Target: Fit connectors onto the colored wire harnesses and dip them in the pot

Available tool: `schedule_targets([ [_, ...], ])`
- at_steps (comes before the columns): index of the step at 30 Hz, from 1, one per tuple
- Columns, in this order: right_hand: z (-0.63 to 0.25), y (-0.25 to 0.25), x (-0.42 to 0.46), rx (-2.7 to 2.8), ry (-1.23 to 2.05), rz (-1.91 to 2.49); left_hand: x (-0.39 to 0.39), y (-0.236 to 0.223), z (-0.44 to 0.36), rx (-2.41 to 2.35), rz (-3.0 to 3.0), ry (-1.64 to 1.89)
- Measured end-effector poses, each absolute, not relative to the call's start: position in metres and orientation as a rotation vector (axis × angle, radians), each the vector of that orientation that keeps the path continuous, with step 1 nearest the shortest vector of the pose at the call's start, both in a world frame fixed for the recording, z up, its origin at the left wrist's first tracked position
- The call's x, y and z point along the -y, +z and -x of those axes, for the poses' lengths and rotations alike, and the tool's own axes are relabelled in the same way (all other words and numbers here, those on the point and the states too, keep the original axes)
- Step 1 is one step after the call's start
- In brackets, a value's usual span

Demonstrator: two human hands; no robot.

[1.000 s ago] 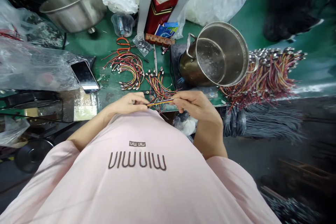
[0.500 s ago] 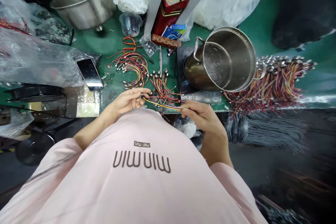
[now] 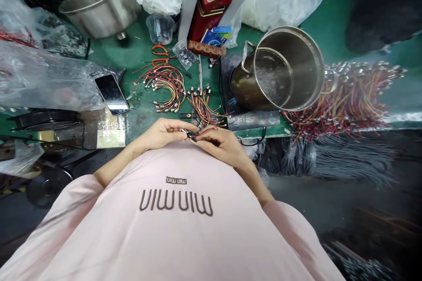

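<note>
As left hand [image 3: 161, 134], right hand [image 3: 221, 144] hold wires [image 3: 198, 133], axis runs crosswise

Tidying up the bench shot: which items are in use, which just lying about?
In use: left hand, right hand, the wire lead between them, loose leads just ahead.

Probably just lying about: phone, steel pot, steel basin, plastic bag, plastic cup.

shirt [image 3: 178, 241]: pale pink T-shirt, loose fit | large lettering [image 3: 176, 203]: dark brown, "miu miu" | small label [image 3: 176, 180]: dark patch above it, pale "miu miu" | sleeves [image 3: 66, 210]: short, same pink, wide hems | forearms [image 3: 114, 167]: bare | left hand [image 3: 161, 134], right hand [image 3: 224, 147]: bare, ungloved
</note>
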State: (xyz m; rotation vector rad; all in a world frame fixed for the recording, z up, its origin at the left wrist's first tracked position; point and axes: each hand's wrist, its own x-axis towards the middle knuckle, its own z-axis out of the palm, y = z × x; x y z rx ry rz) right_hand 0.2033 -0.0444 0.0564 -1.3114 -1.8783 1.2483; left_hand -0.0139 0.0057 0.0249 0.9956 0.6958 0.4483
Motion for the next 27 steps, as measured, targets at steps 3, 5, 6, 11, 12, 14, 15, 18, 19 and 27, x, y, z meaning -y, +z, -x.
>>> schedule_targets([
  [3,-0.198,0.055,0.044,1.837,1.189,1.358,-0.005,0.026,0.015,-0.684,-1.09,0.565],
  [5,-0.197,0.055,0.043,1.826,1.167,1.363,-0.004,0.025,0.015,-0.687,-1.136,0.637],
  [6,-0.196,0.056,0.042,1.822,1.154,1.36,-0.004,0.024,0.014,-0.698,-1.138,0.65],
  [11,-0.192,0.055,0.04,1.777,1.13,1.383,0.001,0.017,0.01,-0.759,-1.021,0.627],
  [12,-0.191,0.055,0.04,1.771,1.128,1.387,0.002,0.016,0.01,-0.769,-0.991,0.621],
  [14,-0.189,0.053,0.039,1.771,1.118,1.387,0.004,0.014,0.008,-0.796,-0.943,0.614],
  [15,-0.187,0.052,0.039,1.775,1.106,1.382,0.005,0.014,0.007,-0.814,-0.928,0.615],
  [18,-0.183,0.049,0.038,1.773,1.05,1.369,0.006,0.014,0.006,-0.868,-0.918,0.647],
  [19,-0.182,0.048,0.037,1.768,1.04,1.37,0.007,0.015,0.006,-0.885,-0.922,0.662],
  [27,-0.192,0.056,0.038,1.759,1.249,1.416,0.005,0.013,0.007,-0.969,-0.893,0.716],
])
